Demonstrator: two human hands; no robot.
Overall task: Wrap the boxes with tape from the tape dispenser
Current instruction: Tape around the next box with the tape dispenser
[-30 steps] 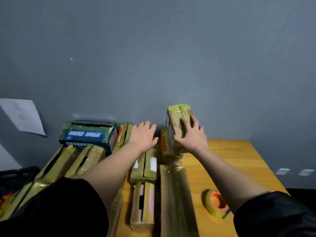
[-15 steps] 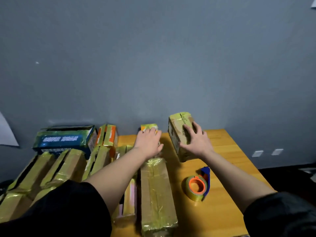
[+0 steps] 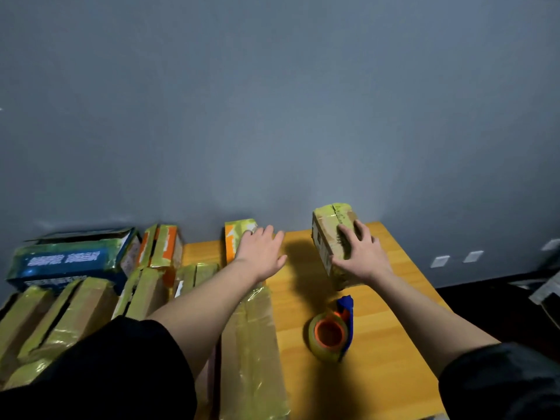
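My right hand (image 3: 362, 256) grips a small taped cardboard box (image 3: 328, 228), tilted up on the far right part of the wooden table (image 3: 391, 328). My left hand (image 3: 262, 253) is spread with straight fingers, touching an orange-and-yellow box (image 3: 236, 234) at the back. A long taped box (image 3: 251, 353) lies lengthwise under my left forearm. The tape dispenser (image 3: 331, 333), blue with an orange core and a yellowish roll, stands on the table between my arms.
Several taped boxes (image 3: 75, 310) fill the table's left side, with a blue printed box (image 3: 66, 259) and an orange-white box (image 3: 163, 247) against the grey wall. Wall sockets (image 3: 454, 259) sit low at right. A dark floor lies beyond the table's right edge.
My view has swung left, so everything sits further right. My right hand has carried the small box right and lowered it toward the table. My left hand now reaches the orange-and-yellow box.
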